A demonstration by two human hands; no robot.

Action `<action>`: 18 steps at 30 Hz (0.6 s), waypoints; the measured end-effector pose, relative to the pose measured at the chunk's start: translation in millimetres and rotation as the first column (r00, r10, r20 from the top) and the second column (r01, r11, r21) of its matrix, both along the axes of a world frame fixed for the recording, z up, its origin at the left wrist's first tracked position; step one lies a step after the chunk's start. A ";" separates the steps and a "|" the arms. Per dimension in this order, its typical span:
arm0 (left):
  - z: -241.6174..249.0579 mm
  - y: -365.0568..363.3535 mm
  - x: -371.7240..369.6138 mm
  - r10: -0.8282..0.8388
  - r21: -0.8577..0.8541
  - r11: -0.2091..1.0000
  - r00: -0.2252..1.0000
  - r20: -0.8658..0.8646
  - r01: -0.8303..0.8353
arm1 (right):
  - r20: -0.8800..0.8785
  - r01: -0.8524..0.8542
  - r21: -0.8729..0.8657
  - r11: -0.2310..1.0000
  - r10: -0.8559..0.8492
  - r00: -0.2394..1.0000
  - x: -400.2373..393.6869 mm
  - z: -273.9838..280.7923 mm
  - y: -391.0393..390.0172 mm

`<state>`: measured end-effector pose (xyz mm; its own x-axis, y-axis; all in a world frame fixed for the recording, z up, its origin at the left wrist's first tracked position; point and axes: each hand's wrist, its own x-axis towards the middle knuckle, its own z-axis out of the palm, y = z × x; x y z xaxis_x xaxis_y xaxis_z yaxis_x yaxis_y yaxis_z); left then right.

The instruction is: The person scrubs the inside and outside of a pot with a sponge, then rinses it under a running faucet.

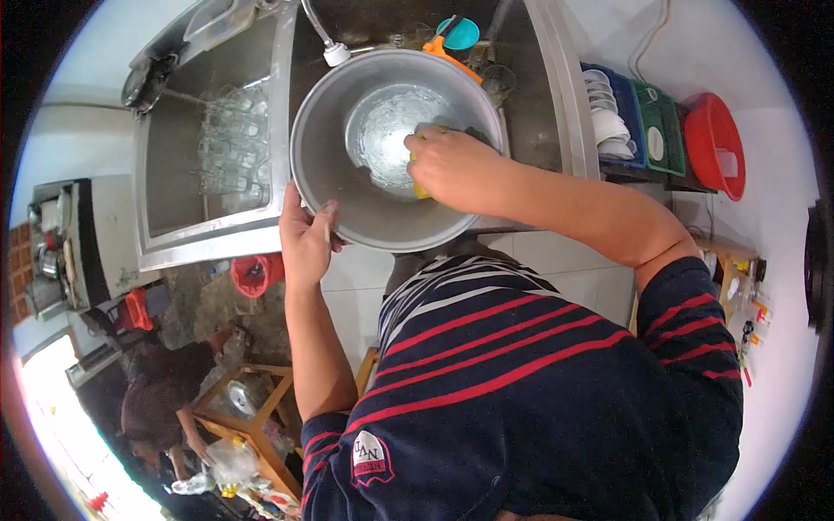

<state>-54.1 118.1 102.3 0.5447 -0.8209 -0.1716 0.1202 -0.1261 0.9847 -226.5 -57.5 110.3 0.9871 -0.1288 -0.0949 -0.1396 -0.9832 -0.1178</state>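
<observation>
A large round metal pot (326,143) is tilted toward me over the sink, its wet inside showing. At its lower left, my left hand (306,233) grips the rim, with the thumb on the near side and some fingers hidden behind the wall. My right hand (452,169) reaches inside and presses a yellow sponge (420,184) against the inner surface. Only the sponge's edges show beside the fingers. Above the rim, a white tap head (336,55) hangs close to the pot.
Clear glasses (233,143) stand in the left basin. Behind the pot lie a teal bowl (460,35) and an orange-handled item (447,56). Racks of dishes (612,122) and a red basin (714,143) stand right. Another person (165,391) is at lower left by a wooden stand (261,425).
</observation>
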 end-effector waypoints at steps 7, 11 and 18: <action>-15.3 3.8 18.2 -0.102 0.143 0.987 0.979 0.174 0.077 | -0.031 -0.010 -0.028 1.000 0.009 0.999 10.5 6.9 9.3; -9.3 2.5 14.1 -0.152 0.312 0.938 0.988 -0.010 0.148 | 0.026 0.079 -0.081 0.994 -0.077 0.997 8.8 1.6 10.6; -3.3 -0.7 -0.6 -0.174 0.225 0.962 0.983 0.058 0.157 | 0.115 0.504 0.014 0.864 -0.502 0.857 38.8 7.3 -2.2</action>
<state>-54.6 117.4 98.9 0.4232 -0.8477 -0.3200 0.0055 -0.3508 0.9364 -187.7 -59.7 117.6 0.7914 -0.6111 0.0179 -0.6025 -0.7845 -0.1465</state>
